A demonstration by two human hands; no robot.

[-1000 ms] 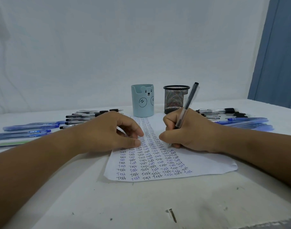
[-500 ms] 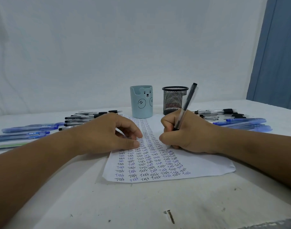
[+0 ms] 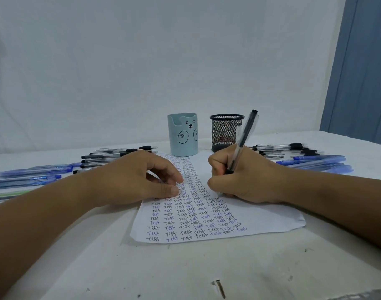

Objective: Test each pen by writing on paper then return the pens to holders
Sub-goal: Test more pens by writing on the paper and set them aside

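A sheet of paper (image 3: 261,219), filled with rows of the word "Test" in black and blue ink, lay on the white surface (image 3: 185,269). The sheet's left part was pressed down by the left hand (image 3: 131,178), whose fingers were loosely bent, with thumb and fingertips resting on the written rows and nothing grasped. A clear-barrelled black pen (image 3: 244,137) was gripped by the right hand (image 3: 243,176), the fingers clenched round its lower barrel; the pen was tilted, its cap end leaning away from the paper, and its tip met the sheet at the right end of a row, partly hidden by the hand.

Behind the paper a light-blue bear-faced pen holder (image 3: 182,135) and a black mesh pen holder (image 3: 225,133) stood just beside each other. Left of the paper, a group of black pens (image 3: 111,155) and blue pens (image 3: 31,172) lay on the surface. Right of the paper, more black pens (image 3: 287,148) and blue pens (image 3: 319,162) were laid out.
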